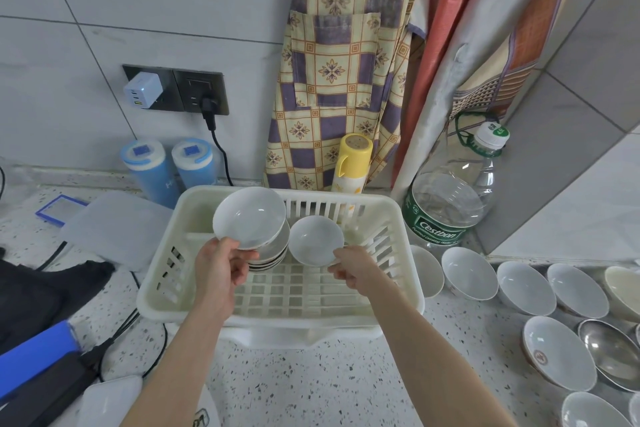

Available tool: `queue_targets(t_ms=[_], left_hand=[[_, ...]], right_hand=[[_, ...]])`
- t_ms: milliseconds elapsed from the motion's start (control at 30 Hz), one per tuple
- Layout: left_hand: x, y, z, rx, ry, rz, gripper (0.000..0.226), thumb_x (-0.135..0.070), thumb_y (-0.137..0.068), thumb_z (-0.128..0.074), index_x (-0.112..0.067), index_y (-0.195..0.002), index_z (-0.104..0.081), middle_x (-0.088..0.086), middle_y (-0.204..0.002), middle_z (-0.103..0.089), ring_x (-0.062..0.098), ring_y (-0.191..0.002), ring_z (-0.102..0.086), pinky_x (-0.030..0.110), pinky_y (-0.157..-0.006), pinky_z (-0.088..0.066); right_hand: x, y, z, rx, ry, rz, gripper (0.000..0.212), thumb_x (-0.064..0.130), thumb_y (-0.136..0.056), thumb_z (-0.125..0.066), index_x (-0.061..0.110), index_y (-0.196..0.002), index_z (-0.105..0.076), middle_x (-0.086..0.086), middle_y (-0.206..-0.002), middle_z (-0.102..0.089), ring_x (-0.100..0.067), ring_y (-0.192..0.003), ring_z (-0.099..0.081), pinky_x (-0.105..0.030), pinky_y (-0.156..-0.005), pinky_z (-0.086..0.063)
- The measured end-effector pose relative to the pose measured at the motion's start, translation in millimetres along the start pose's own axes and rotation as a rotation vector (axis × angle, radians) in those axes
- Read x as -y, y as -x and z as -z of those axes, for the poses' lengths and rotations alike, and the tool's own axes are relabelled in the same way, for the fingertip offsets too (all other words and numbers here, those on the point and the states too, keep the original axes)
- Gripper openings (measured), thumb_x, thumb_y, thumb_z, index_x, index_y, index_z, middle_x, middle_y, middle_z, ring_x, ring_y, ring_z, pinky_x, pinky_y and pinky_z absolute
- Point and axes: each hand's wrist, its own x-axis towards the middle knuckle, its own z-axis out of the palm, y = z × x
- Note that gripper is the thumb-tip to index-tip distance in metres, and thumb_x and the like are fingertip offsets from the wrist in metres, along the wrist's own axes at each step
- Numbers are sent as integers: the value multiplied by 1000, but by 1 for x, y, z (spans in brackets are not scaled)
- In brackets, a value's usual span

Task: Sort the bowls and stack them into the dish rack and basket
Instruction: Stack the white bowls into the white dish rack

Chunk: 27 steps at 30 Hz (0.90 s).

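A cream plastic dish rack (pixel 391 302) stands in the middle of the speckled counter. My left hand (pixel 220 267) grips the near rim of a large white bowl (pixel 250 217), tilted over a stack of striped bowls (pixel 273 255) at the rack's back left. My right hand (pixel 353 267) pinches the rim of a smaller white bowl (pixel 316 239), held tilted inside the rack beside that stack. Several loose white bowls (pixel 469 272) and a steel bowl (pixel 611 352) lie on the counter at the right.
A large water bottle (pixel 446 204) and a yellow flask (pixel 351 163) stand behind the rack. Two blue canisters (pixel 169 166), a clear lid (pixel 116 229) and cables (pixel 135 315) are at the left. Hanging aprons (pixel 332 73) cover the tiled wall.
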Motion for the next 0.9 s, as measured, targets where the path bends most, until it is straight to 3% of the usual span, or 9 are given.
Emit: queue_targets(t_ms=[67, 167, 233, 300, 400, 500, 600, 767, 900], left_hand=[[0, 0, -1, -7, -29, -2, 19, -6, -85, -48, -5, -101, -60, 12, -60, -70, 11, -36, -40, 18, -34, -28], [0, 4, -6, 18, -74, -38, 20, -5, -87, -47, -8, -102, -60, 14, -61, -70, 11, -35, -40, 17, -35, -28], [0, 8, -13, 60, -94, -57, 23, -3, -88, -46, -10, -104, -61, 16, -63, -70, 12, -34, -41, 18, -34, -27], [0, 13, -24, 107, -122, -46, 25, -2, -87, -46, -9, -106, -61, 19, -64, -70, 12, -33, -43, 18, -33, -25], [6, 21, -48, 176, -191, -7, 28, -4, -88, -49, -12, -111, -61, 21, -67, -71, 13, -34, -40, 17, -34, -26], [17, 27, -68, 188, -231, 42, 28, -6, -89, -49, -15, -112, -62, 19, -66, -71, 13, -35, -41, 17, -34, -29], [25, 30, -77, 207, -227, 88, 24, -15, -92, -53, -16, -114, -62, 12, -68, -73, 13, -36, -43, 18, -35, -28], [27, 24, -78, 236, -332, 241, 37, -51, -95, -49, -18, -105, -64, 6, -82, -78, 12, -36, -46, 18, -34, -27], [31, 19, -69, 249, -415, 389, 38, -51, -95, -48, -16, -109, -56, 9, -81, -78, 11, -35, -44, 18, -33, -24]], right_hand=[[0, 3, 6, -51, 129, 57, 34, 12, -91, -42, 6, -122, -56, -11, -84, -61, -14, -50, -48, -20, -41, -29], [-1, 11, 18, -224, 240, 253, 29, 23, -92, -47, 9, -114, -60, -6, -95, -71, -17, -72, -59, -31, -66, -49], [1, 22, 25, -244, 137, 417, 27, 31, -95, -47, 17, -113, -62, 5, -83, -72, -6, -80, -63, -29, -67, -46], [6, 34, 30, -158, 42, 500, 29, 40, -96, -45, 22, -110, -63, 5, -70, -74, 6, -65, -61, -27, -65, -41], [14, 47, 35, -28, 30, 540, 26, 46, -95, -44, 30, -100, -64, 1, -67, -73, 6, -56, -61, -28, -66, -39], [14, 46, 38, -64, 76, 586, 11, 22, -92, -54, 22, -92, -65, 9, -64, -66, 3, -55, -62, -17, -54, -40], [15, 38, 41, -144, 120, 544, 13, 8, -84, -52, 16, -86, -62, 13, -55, -60, 4, -44, -56, -10, -42, -36], [22, 21, 32, -177, 86, 468, 18, 10, -82, -51, 11, -95, -64, -2, -58, -69, -8, -52, -66, -18, -46, -43], [20, 6, 21, -225, 118, 433, 23, 13, -84, -51, 10, -106, -60, 3, -66, -66, -26, -77, -71, -37, -71, -58]])
